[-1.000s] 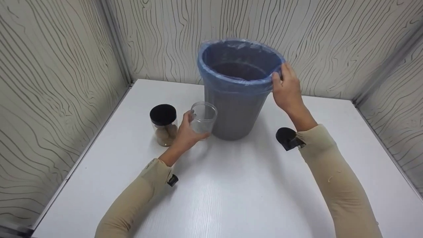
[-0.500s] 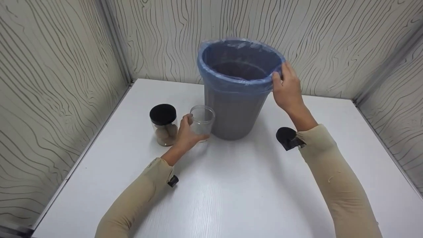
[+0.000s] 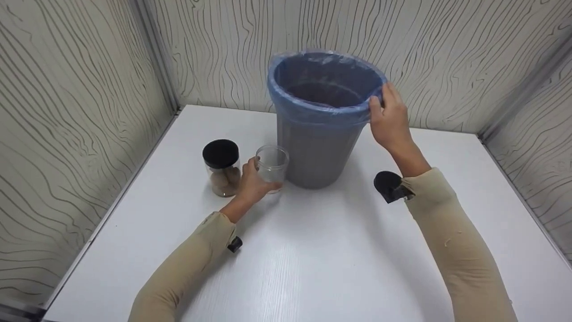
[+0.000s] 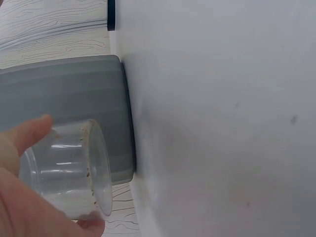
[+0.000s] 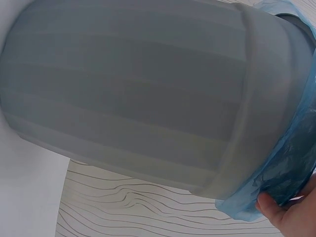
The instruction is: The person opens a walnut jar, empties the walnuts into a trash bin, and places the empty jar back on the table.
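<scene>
The clear jar (image 3: 271, 167) stood upright and lidless on the tabletop (image 3: 313, 259), its mouth open upward, with the left hand (image 3: 252, 183) wrapped round its near side, thumb and fingers curled on the wall. In the left wrist view a few brown specks clung to the jar's rim. Just beyond that hand's fingers, on the far side of the jar, rose the grey bin (image 3: 317, 152), close to the jar; I could not tell whether they touched. The right hand (image 3: 389, 120) gripped the bin's rim, fingers pinching the blue liner (image 3: 313, 109) folded over the edge. On the thumb side of the left hand, just beside it, stood a second jar (image 3: 221, 167) with a black lid and something brown inside
</scene>
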Demonstrator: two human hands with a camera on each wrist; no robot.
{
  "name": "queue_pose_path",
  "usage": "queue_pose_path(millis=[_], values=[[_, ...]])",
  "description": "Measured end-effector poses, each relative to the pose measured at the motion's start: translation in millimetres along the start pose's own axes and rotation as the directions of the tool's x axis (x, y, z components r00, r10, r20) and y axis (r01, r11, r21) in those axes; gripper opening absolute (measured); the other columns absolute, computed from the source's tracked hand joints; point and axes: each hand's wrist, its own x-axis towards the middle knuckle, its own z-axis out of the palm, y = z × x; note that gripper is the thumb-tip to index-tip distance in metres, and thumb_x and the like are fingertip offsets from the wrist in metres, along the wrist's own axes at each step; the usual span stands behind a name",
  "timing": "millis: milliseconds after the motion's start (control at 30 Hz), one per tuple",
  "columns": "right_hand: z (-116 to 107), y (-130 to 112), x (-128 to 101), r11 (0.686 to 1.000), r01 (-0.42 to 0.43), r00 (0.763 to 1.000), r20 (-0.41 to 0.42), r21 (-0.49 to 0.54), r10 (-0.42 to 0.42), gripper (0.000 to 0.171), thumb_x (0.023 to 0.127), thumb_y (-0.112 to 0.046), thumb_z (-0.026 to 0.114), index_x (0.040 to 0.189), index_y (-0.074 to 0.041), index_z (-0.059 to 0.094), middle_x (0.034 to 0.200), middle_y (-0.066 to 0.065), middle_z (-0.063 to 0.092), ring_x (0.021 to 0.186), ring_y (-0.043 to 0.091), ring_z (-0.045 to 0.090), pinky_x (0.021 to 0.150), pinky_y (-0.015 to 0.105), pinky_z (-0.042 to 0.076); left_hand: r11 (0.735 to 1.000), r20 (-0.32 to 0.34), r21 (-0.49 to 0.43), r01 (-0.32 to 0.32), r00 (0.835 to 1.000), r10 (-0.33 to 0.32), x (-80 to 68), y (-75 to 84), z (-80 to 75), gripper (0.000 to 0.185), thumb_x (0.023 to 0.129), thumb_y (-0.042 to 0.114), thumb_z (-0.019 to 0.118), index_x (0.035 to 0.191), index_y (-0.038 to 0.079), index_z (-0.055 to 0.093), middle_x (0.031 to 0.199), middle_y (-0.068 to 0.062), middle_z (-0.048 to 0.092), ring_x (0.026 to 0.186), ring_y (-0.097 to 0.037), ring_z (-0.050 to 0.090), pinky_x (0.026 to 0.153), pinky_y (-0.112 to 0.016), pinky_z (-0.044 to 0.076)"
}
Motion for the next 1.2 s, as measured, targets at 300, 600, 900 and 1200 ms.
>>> queue_pose_path(millis=[300,600,900,1200], values=[[0.6,1.2,-0.8,1.0,0.005,1.0,-0.005,0.0,-0.005,0.063,0.098,-0.033,0.031,0.145,0.009,0.022,0.151,0.024,0.019,0.138,0.029,0.021,0.111,0.036,0.021,0.999,0.026,-0.011,0.041,0.999,-0.041,5.2,-6.4,3.0,0.095,0.064,0.019,0.087,0.139,0.0,0.032,0.136,-0.018,0.044,0.126,-0.03,0.042,0.104,-0.04,0.033],[0.9,1.5,-0.3,1.0,0.015,1.0,-0.015,0.002,-0.015,0.063,0.098,-0.032,0.032,0.144,0.01,0.024,0.151,0.025,0.019,0.139,0.03,0.02,0.111,0.035,0.02,0.997,0.027,-0.017,0.075,0.997,-0.074,9.6,-13.0,4.9,0.098,0.064,0.018,0.087,0.142,0.003,0.03,0.141,-0.017,0.042,0.127,-0.031,0.041,0.104,-0.04,0.033],[1.1,1.5,0.4,1.0,0.02,0.999,-0.027,0.018,-0.019,0.062,0.098,-0.032,0.033,0.144,0.01,0.025,0.15,0.026,0.02,0.138,0.029,0.021,0.11,0.037,0.024,0.996,0.004,0.034,0.078,0.997,-0.078,11.7,-16.8,8.5,0.1,0.061,0.018,0.088,0.141,0.001,0.03,0.136,-0.02,0.046,0.125,-0.032,0.043,0.102,-0.041,0.035],[0.4,1.6,-0.1,1.0,0.001,1.0,0.002,0.025,-0.001,0.063,0.099,-0.033,0.031,0.145,0.009,0.02,0.152,0.024,0.016,0.139,0.028,0.018,0.111,0.036,0.021,0.995,0.024,0.01,0.101,0.995,-0.101,13.3,-17.3,10.1,0.1,0.063,0.014,0.087,0.142,0.001,0.027,0.139,-0.021,0.042,0.128,-0.034,0.041,0.104,-0.04,0.033]])
